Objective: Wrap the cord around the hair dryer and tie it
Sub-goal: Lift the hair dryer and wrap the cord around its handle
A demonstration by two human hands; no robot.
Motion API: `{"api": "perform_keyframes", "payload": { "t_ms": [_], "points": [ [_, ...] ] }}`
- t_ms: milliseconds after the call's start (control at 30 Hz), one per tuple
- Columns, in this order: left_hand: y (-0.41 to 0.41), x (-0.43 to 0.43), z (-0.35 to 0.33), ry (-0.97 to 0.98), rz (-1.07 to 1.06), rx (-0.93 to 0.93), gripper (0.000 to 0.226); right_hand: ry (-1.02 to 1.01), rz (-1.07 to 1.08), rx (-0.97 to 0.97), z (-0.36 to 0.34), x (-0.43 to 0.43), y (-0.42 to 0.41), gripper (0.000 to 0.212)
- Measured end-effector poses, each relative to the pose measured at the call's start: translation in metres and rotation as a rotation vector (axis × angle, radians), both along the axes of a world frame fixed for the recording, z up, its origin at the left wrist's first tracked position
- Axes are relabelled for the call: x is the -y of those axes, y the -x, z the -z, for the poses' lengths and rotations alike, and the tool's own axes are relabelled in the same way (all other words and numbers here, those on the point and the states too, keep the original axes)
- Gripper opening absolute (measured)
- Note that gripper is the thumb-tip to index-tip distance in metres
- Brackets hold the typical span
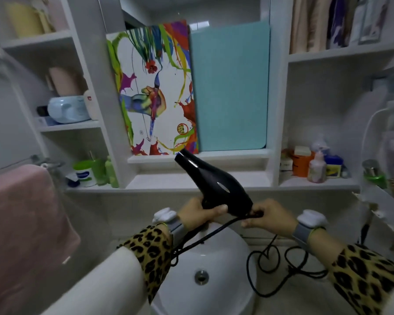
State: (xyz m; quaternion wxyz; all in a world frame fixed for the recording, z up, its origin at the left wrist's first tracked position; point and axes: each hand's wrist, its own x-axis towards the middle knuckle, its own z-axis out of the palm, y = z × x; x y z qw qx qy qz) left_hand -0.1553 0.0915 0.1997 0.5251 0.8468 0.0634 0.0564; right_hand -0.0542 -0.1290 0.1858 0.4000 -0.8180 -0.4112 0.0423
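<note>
Judging hair dryer (212, 183): hard, glossy plastic, likely slippery, moderate weight; best hold at handle. Cord (250, 264) thin, limp, springy, forms loose loops over sink (225, 258). Left hand (199, 214) clenched on handle, nozzle up-left. Right hand (267, 215) pinching cord just beside dryer back end. No wrap yet.
</note>
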Motion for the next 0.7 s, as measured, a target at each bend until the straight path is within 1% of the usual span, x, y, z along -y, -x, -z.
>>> {"api": "perform_keyframes", "payload": {
  "t_ms": [67, 167, 233, 300, 333, 367, 433, 500, 567, 633, 700],
  "points": [
    [0.004, -0.013, -0.003, 0.022, 0.023, -0.016, 0.059, -0.018, 0.002, 0.031, -0.013, -0.005, 0.003, 0.028],
    [0.007, -0.03, -0.002, -0.118, 0.018, -0.026, 0.053, -0.043, 0.01, 0.08, -0.03, -0.008, 0.003, 0.028],
    [0.009, -0.035, 0.001, -0.182, 0.025, -0.046, 0.065, -0.038, 0.012, 0.14, -0.038, -0.015, 0.004, 0.033],
    [0.012, -0.034, 0.001, -0.121, 0.074, -0.07, 0.079, -0.018, 0.036, 0.221, -0.044, -0.023, 0.002, 0.035],
    [0.012, -0.034, 0.0, -0.081, 0.107, -0.092, 0.08, -0.011, 0.055, 0.255, -0.048, -0.027, 0.0, 0.033],
    [0.012, -0.035, 0.001, -0.053, 0.134, -0.115, 0.076, -0.017, 0.069, 0.281, -0.05, -0.03, -0.002, 0.029],
    [0.012, -0.036, 0.005, -0.033, 0.147, -0.148, 0.057, -0.02, 0.098, 0.324, -0.057, -0.034, -0.007, 0.026],
    [0.011, -0.038, 0.01, -0.024, 0.148, -0.18, 0.039, -0.026, 0.118, 0.363, -0.06, -0.039, -0.011, 0.035],
    [0.009, -0.039, 0.014, -0.008, 0.185, -0.196, 0.025, -0.039, 0.127, 0.389, -0.061, -0.043, -0.013, 0.037],
    [0.01, -0.036, 0.016, 0.002, 0.229, -0.194, 0.015, -0.063, 0.108, 0.359, -0.06, -0.046, -0.017, 0.029],
    [0.009, -0.03, 0.018, 0.02, 0.264, -0.183, 0.013, -0.102, 0.085, 0.307, -0.058, -0.049, -0.02, 0.015]
  ]
}}
